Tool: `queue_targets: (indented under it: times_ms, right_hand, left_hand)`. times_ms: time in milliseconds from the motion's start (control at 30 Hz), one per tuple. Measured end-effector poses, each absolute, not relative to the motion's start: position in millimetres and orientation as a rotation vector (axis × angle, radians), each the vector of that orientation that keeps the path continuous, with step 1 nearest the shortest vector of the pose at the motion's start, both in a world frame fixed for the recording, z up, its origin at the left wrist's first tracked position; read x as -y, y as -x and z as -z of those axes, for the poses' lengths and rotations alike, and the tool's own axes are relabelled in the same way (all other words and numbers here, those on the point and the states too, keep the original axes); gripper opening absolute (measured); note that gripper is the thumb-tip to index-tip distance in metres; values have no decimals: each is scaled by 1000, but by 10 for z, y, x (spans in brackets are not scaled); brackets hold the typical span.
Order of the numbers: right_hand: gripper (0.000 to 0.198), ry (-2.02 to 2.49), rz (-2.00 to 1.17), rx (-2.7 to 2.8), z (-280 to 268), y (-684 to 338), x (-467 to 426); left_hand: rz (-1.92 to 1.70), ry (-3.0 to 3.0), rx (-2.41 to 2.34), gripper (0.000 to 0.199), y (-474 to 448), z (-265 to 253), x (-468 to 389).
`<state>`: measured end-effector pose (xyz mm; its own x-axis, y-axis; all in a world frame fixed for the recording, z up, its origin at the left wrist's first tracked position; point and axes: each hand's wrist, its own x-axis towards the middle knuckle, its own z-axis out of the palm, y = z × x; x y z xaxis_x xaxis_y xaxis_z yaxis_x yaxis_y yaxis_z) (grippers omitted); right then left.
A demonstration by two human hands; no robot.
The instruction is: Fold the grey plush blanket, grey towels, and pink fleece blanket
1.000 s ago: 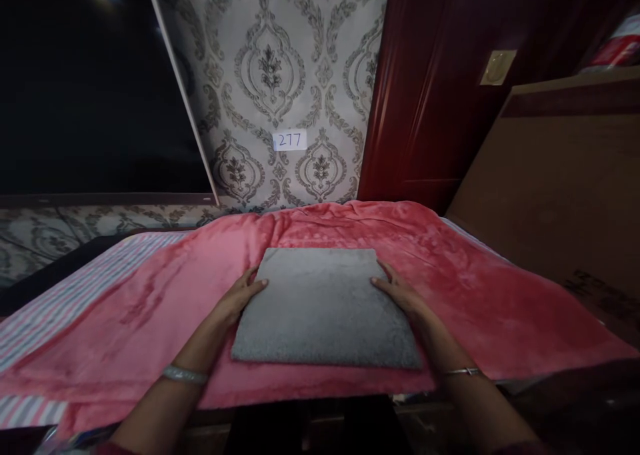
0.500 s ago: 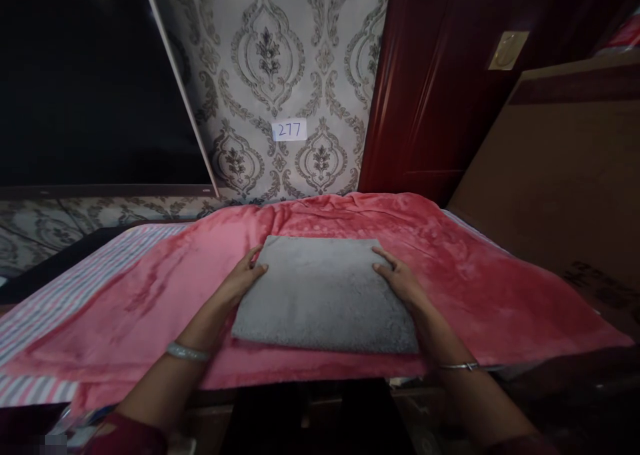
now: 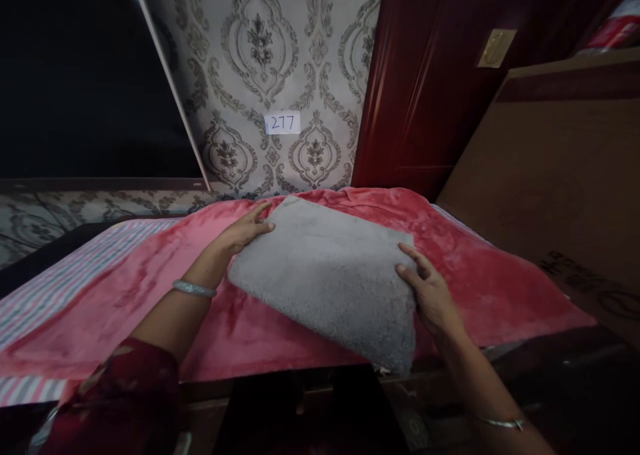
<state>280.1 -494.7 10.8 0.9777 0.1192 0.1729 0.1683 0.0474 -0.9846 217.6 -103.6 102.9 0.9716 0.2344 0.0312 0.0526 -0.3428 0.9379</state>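
A flat grey piece of plush fabric, roughly rectangular, is held up tilted over the pink blanket. Its left end is higher and its right end lower. My left hand grips the left edge, thumb on the upper face and fingers behind. At the opposite edge my right hand pinches the fabric the same way, its fingertips near the far right corner. Whether the fabric is a towel, a mat or a cover I cannot tell. Part of the blanket is hidden beneath it.
Under the blanket lies a striped sheet. A dark screen stands at the left. Patterned wallpaper with a paper label is behind. A large cardboard box leans at the right beside a dark red door.
The grey fabric has been lifted and turned, its left end rising away from me and its right end dropping nearer. Both hands kept hold; the right one moved outward.
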Motion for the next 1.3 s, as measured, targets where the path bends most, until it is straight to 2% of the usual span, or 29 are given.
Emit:
queue_targets:
  times_ms: [133, 233, 467, 533, 667, 767, 867, 1033, 1300]
  right_hand:
    - [90, 1592, -134, 180, 290, -2719, 4929]
    - [90, 1648, -194, 190, 481, -2711, 4921]
    - [86, 1798, -249, 327, 541, -2820, 5072]
    - [85, 1930, -165, 350, 468, -2852, 5136]
    - [68, 2333, 226, 524, 136, -2816, 5044]
    - [65, 2440, 313, 813, -94, -2736, 4702]
    - [73, 2539, 265, 988, -124, -2675, 4318]
    - [81, 2798, -50, 993, 111, -2619, 4050]
    - [80, 2841, -58, 994, 156, -2590, 4061]
  left_hand:
    - [-97, -2154, -352, 83, -2406, -667, 943]
    - [-90, -2221, -457, 73, -2504, -374, 915]
    - [-213, -2386, -467, 44, -2594, -152, 939]
    - [-211, -2457, -491, 40, -2594, -121, 994]
    - [-207, -2558, -547, 43, -2547, -80, 1110]
    - [-188, -2601, -566, 45, -2507, -95, 1156]
    - [-176, -2629, -586, 46, -2480, -120, 1174]
    - [-191, -2651, -578, 45, -2439, -115, 1196]
    - [-200, -2629, -547, 43, -2450, -123, 1143]
